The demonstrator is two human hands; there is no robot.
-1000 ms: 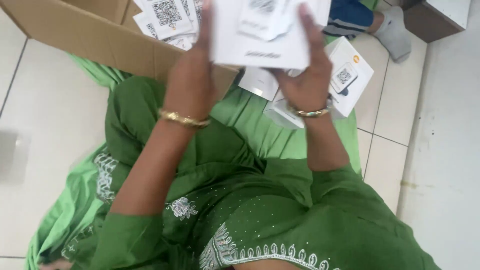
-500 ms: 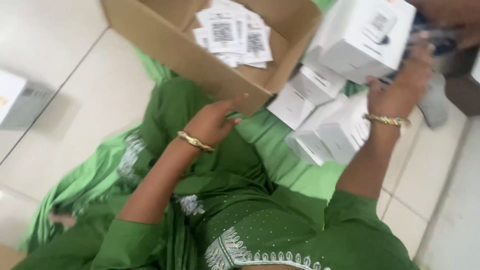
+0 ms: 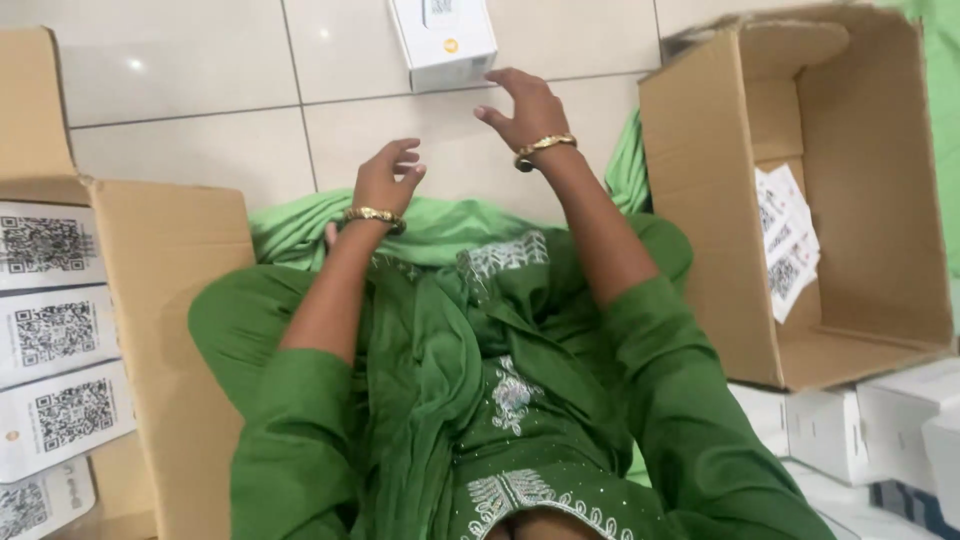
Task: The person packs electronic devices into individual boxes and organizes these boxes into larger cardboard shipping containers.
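Two hands' grip open, empty | right carton [image 3: 870, 250]: leaflets [image 3: 787, 240] | left carton [image 3: 170, 300]: white boxes [image 3: 55, 330]

Green all over on the embroidered green cloth garment [image 3: 470, 400], with white and silvery stitched motifs down the front and along the hem. Gold on the thin gold bangle [image 3: 374, 215] at the left wrist, gold again on the gold bangle [image 3: 545, 146] at the right. Plain white with a small yellow dot on the small white rectangular carton [image 3: 443, 40]. Tan brown on the open brown cardboard box [image 3: 880, 200], black-and-white square codes on its white paper slips [image 3: 787, 245]. Pale cream across the glossy tiled floor [image 3: 180, 110], with thin dark grout lines.
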